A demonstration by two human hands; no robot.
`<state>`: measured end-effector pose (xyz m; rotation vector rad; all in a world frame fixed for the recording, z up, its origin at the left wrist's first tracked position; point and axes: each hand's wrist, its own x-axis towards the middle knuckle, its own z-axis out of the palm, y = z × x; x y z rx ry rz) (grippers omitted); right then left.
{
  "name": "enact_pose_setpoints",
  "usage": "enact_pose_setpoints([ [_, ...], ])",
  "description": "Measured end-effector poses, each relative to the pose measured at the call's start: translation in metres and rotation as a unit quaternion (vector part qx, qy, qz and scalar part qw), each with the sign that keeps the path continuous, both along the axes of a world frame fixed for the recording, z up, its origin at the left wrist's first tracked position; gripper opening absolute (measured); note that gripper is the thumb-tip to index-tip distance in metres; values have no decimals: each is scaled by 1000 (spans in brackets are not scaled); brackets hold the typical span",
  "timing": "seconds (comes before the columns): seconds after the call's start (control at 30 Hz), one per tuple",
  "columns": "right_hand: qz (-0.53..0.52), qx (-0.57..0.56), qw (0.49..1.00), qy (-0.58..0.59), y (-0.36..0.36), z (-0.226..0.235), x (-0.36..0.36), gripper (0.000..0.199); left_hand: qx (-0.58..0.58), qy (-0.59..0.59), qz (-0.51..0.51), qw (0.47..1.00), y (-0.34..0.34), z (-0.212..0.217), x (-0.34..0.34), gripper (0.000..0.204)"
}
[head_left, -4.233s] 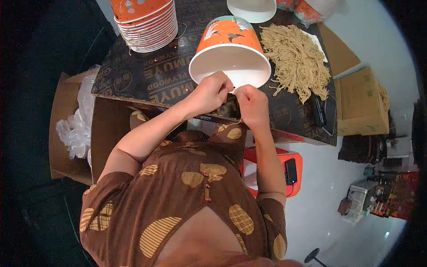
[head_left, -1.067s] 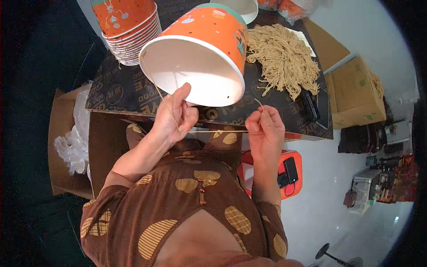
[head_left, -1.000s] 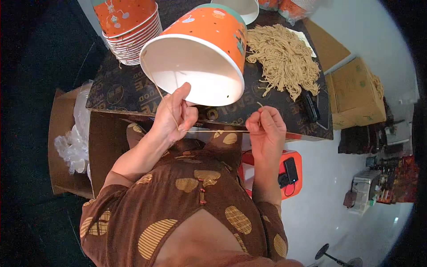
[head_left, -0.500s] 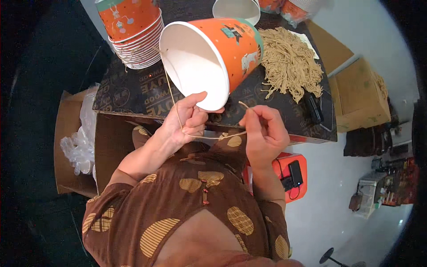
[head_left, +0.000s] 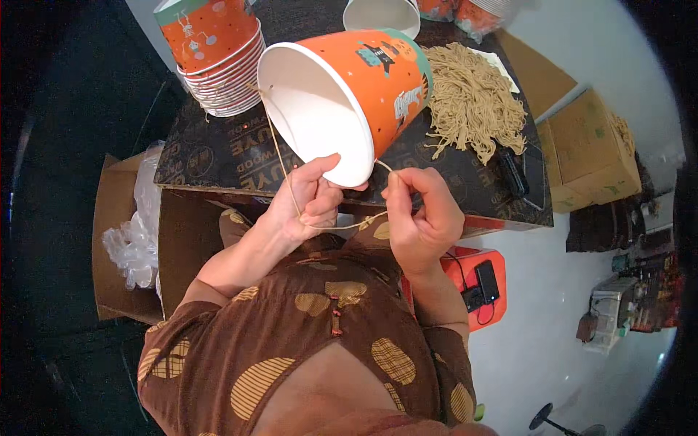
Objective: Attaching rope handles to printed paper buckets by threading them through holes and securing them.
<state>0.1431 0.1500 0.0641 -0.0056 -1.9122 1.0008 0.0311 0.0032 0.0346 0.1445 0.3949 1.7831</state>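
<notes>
Left hand (head_left: 309, 200) grips the rim of the tilted orange paper bucket (head_left: 342, 94), mouth toward the person. Right hand (head_left: 422, 214), just beside it, pinches the tan string (head_left: 280, 160) running to the far rim. Pile of strings (head_left: 472, 102) lies beyond the right hand.

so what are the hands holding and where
Left hand grips the orange paper bucket at its near rim, with the tan string; right hand pinches the string's other end.

Bright even light, sharp centre, fisheye-bent dark rim (heavy vignette)
</notes>
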Motion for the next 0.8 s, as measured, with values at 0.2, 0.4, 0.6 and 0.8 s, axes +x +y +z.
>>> enact_pose_setpoints([
  [0.2,9,13,1000,-15,-1,-2,-2,10,-47,41,28,998,-1,-3,2,55],
  [0.4,4,20,1000,12,0,-14,-10,5,-181,117,219,952,8,6,16,47],
  [0.6,10,-79,997,0,-8,-30,-20,2,-146,222,306,914,11,6,18,43],
  [0.8,-10,-262,963,-58,7,-47,-41,11,-156,224,248,929,12,-4,10,44],
])
